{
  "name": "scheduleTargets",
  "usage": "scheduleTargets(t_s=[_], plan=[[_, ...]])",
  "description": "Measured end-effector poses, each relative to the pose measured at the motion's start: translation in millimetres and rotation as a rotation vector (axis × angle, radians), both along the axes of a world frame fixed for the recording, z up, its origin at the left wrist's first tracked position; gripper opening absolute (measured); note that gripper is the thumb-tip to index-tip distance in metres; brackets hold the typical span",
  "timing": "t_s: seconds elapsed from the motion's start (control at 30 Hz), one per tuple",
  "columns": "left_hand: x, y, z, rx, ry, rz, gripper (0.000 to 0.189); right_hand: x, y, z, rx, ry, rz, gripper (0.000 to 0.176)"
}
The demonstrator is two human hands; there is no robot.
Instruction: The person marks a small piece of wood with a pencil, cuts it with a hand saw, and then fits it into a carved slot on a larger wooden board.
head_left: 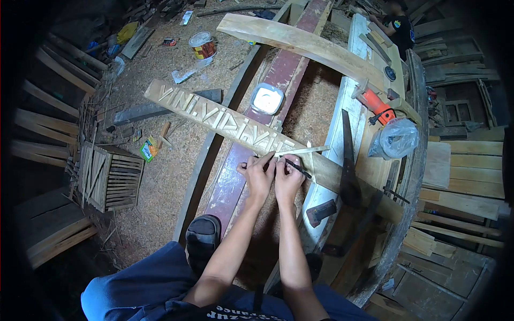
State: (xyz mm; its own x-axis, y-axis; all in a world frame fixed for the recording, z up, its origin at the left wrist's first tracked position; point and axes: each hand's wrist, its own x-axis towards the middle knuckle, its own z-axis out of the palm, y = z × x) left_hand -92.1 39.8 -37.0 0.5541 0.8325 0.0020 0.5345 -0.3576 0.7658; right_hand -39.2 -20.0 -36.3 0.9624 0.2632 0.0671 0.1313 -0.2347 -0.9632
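Observation:
A long wooden board [214, 119] with raised letters along its left part lies slanted across the workbench. At its near edge, my right hand [289, 176] is closed round a dark pen-like tool [298, 168]. Close beside it, my left hand [259, 174] presses its fingertips near the board's edge, around the end of a thin pale strip [302, 151]. The strip lies over the board just right of the last letters. Whether the left fingers pinch the strip is hard to make out.
Beyond the board sits a white-filled tub [266, 99]. To the right are a red power tool [375, 102], a plastic bag [395, 138], a handsaw [349, 160] and a dark block [321, 213]. A curved plank [305, 43] spans the far side. Another person [396, 27] is at top right.

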Motion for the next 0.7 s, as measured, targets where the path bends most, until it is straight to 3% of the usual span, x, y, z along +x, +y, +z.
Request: scheduleTargets(t_s=[0.43,0.53,0.7], plan=[[0.2,-0.1,-0.3,-0.005,-0.023,0.005,0.024,1.0,-1.4,-6.2,0.061,0.024,-0.007,0.014],[-0.5,0.0,-4.3,0.04,-0.031,-0.002,0.028,1.5,-5.4,-2.6,-0.072,0.026,0.058,0.014],[-0.1,-0.3,-2.7,0.021,-0.021,-0.001,0.026,0.1,0.1,-4.4,0.066,0.035,-0.003,0.013]])
